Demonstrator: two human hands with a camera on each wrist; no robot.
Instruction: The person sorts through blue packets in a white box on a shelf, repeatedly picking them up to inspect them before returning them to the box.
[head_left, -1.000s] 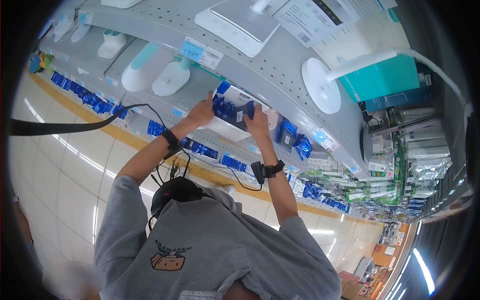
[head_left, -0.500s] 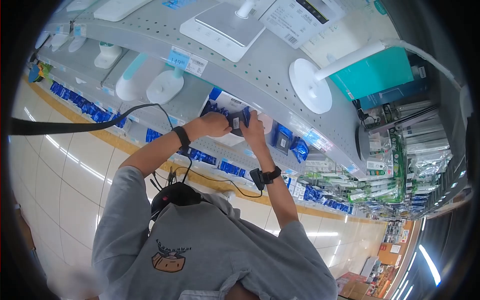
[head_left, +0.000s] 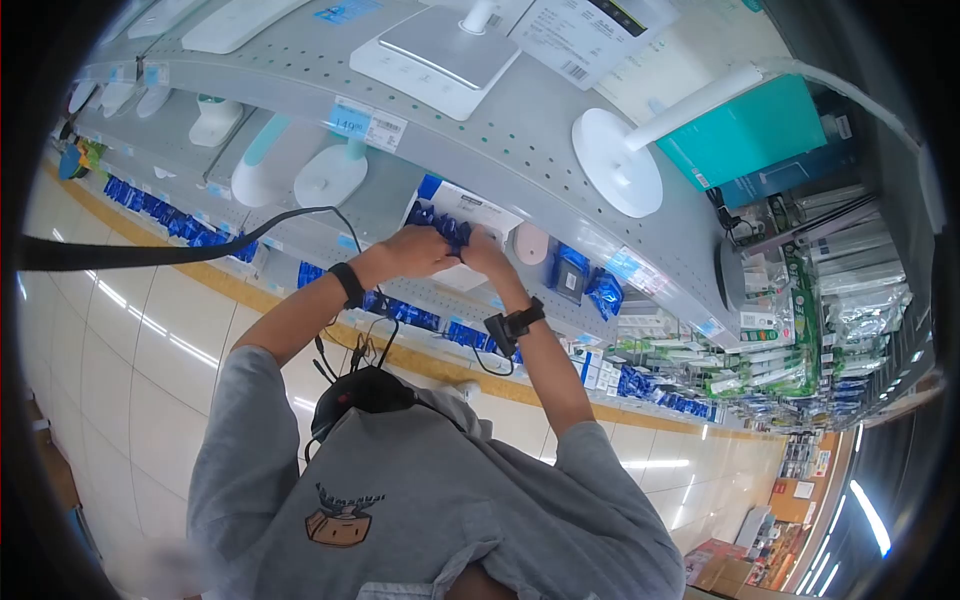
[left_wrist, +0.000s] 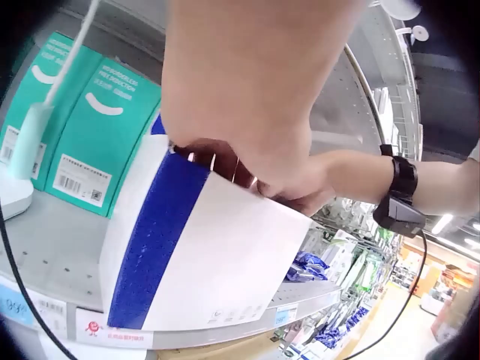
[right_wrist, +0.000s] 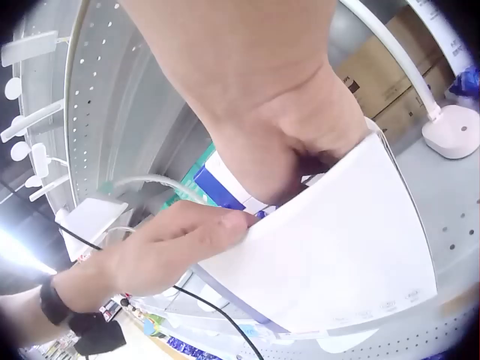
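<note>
A white box (left_wrist: 217, 262) with a blue band and an opening at its top stands at the shelf's front edge. Dark blue shiny packets (head_left: 440, 222) stand in a row inside it. My left hand (head_left: 418, 252) reaches over the near rim, fingers down among the packets. Close beside it, my right hand (head_left: 486, 252) dips into the same box at its right part. In the right wrist view the left hand (right_wrist: 184, 244) overlaps the rim. Box wall and wrists hide most fingers, so I cannot tell what they hold.
Blue packets (head_left: 570, 273) sit right of the box, by a pink round lamp base (head_left: 528, 243). Above juts a shelf with a white lamp base (head_left: 618, 165). Teal boxes (left_wrist: 97, 142) stand deeper in. A cable (right_wrist: 225, 319) hangs from the wrist gear.
My left hand has left the box's left edge and gone over its near rim. My right hand has moved left and down into the box; the dark labelled packet by it is now hidden.
</note>
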